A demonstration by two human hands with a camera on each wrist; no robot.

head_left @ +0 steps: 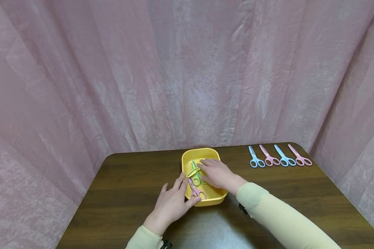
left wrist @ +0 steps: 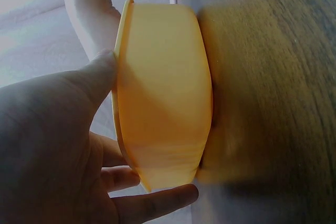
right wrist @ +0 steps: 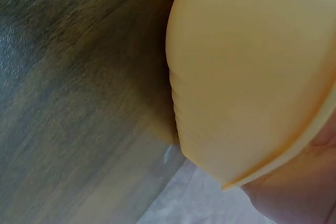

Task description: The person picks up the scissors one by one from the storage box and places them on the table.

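The left hand (head_left: 172, 204) is spread wide around the near left corner of the yellow bin (head_left: 212, 200), thumb and fingers touching its rim. Over the right side comes the right hand (head_left: 216, 173), fingers down at the handles of the yellow scissors (head_left: 192, 172); whether they pinch, I cannot tell. Those lie across the green scissors (head_left: 198, 174), and the pink scissors (head_left: 193, 186) sit nearer, all inside the bin! Far right on the tabletop (head_left: 137, 186), four more scissors line up: blue (head_left: 252, 155), pink (head_left: 266, 155), blue, pink.
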